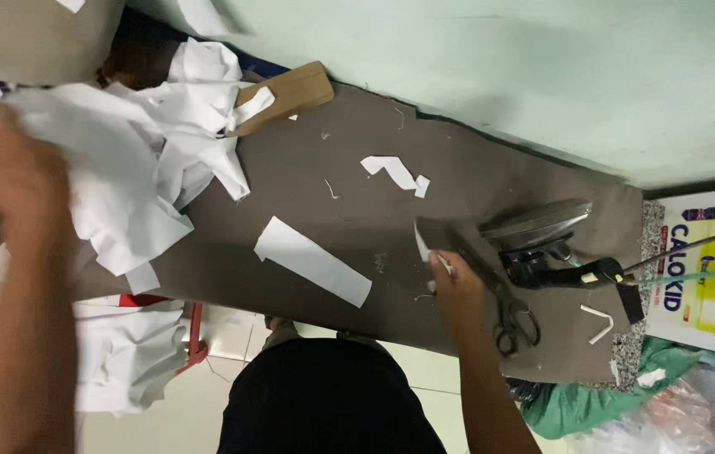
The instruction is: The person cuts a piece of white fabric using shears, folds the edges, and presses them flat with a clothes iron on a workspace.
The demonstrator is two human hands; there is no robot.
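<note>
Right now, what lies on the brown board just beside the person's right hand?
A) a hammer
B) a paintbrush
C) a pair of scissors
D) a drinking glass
C: a pair of scissors lies on the brown board right next to the right hand, its dark handle loops pointing toward the person.

Scissors beside iron on board

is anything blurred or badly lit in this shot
Head view: the left hand is smeared by motion blur over the pile of white fabric pieces; the right hand, scissors and iron on the grey board are fairly sharp; light is soft and even, with faint shadows and no strong glare.
</note>
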